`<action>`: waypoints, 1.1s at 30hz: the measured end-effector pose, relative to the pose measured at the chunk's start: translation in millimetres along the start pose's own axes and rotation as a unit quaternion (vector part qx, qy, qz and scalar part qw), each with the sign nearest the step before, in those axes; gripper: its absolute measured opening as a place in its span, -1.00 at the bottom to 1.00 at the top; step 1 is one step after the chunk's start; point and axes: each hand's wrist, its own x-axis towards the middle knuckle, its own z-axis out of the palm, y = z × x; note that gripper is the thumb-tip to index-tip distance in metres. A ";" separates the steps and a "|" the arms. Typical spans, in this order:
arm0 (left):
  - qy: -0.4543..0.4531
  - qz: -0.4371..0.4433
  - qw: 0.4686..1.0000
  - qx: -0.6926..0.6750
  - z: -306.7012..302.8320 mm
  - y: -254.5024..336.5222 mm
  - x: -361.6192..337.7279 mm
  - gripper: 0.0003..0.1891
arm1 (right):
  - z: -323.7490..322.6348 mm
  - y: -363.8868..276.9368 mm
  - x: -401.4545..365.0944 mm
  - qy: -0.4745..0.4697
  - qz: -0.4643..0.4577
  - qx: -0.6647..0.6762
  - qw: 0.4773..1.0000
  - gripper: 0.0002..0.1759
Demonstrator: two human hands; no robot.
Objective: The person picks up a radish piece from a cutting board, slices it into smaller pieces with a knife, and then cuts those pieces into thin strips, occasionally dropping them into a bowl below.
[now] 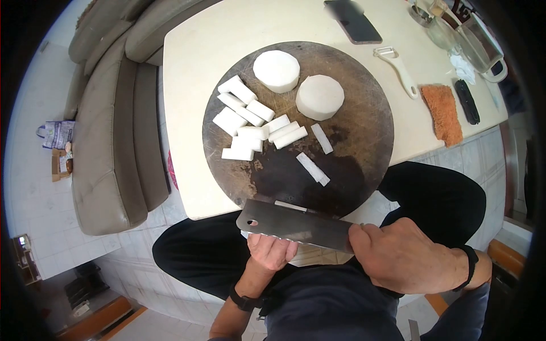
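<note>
My right hand (405, 257) is closed round the handle of a cleaver (298, 226), its wide blade lying across the front of the round chopping board (369, 142). Just below the blade, my left hand (272, 251) has curled fingers; a bit of white shows by them, but the blade hides what they hold. On the board stand two thick round pieces of peeled white radish (276, 71). Left of them lies a group of cut radish sticks (242, 139). Two thinner strips (313, 169) rest apart from it, and another pale strip (290, 206) is partly covered by the blade.
The board sits on a cream table (185, 113). At its right are a phone (354, 21), a peeler (398, 69), an orange cloth (442, 115), a black folded item (467, 102) and a glass jug (479, 45). A grey sofa (111, 142) stands to the left.
</note>
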 end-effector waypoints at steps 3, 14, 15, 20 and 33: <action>0.003 0.015 1.000 -0.004 -1.0 -1.7 2.7 -0.75 | -1.5 0.7 3.7 -0.005 -0.011 0.009 1.000 -0.77; 0.044 0.023 0.998 -0.024 2.4 0.6 15.8 -0.76 | 19.4 2.7 35.5 0.116 -0.072 0.037 0.990 -0.78; 0.045 0.023 0.998 -0.023 3.5 1.0 14.6 -0.76 | 20.6 1.9 35.9 0.127 -0.067 0.032 0.989 -0.81; 0.080 0.039 0.996 -0.020 8.7 1.7 19.7 -0.72 | 21.3 8.1 18.2 0.077 0.007 0.011 0.997 -0.81; 0.040 0.003 0.999 -0.027 7.7 -1.5 0.6 -0.73 | 17.2 -9.3 3.0 0.037 0.010 -0.024 0.999 -0.77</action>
